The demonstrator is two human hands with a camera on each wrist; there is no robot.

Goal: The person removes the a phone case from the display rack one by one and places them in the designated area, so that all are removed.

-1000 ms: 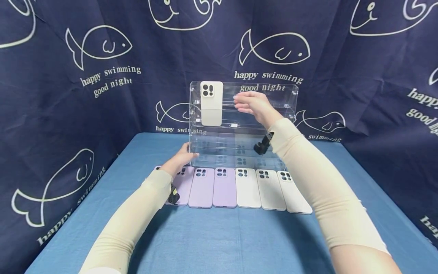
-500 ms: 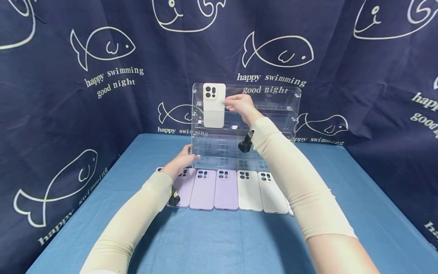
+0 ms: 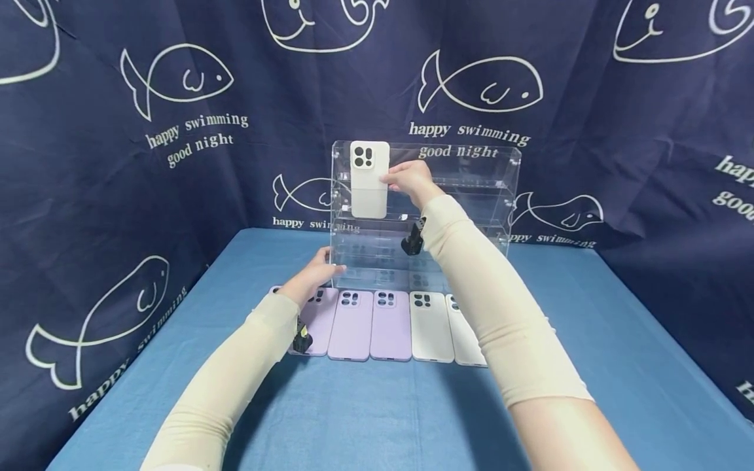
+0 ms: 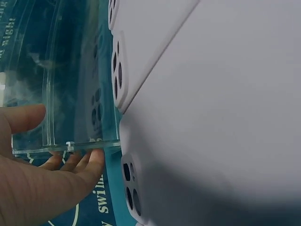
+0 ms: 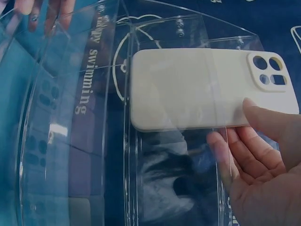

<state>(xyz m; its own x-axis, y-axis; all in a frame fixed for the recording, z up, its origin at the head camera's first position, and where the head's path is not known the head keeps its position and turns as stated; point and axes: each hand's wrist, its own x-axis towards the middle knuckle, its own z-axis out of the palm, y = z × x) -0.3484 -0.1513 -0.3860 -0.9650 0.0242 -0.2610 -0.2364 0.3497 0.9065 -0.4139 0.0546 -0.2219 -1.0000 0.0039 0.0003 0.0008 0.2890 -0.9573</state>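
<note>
A cream-white phone case (image 3: 368, 171) stands upright in the upper left of a clear acrylic display rack (image 3: 453, 203), its lower half behind the rack's front lip. My right hand (image 3: 410, 181) pinches the case's right edge; in the right wrist view the thumb (image 5: 265, 117) lies on its front, with fingers reaching behind. Low on the rack's left side, my left hand (image 3: 314, 271) grips the side panel. The left wrist view has that thumb (image 4: 28, 117) inside the panel and the fingers (image 4: 89, 167) outside.
In front of the rack, a row of phone cases lies on the blue cloth: several purple ones (image 3: 391, 327) at left, white ones (image 3: 432, 327) at right. My right forearm covers the row's right end. A dark fish-print curtain (image 3: 377, 78) hangs behind.
My right hand has moved left from open space beside the white phone case to its right edge and now pinches it. The left hand keeps its hold on the rack.
</note>
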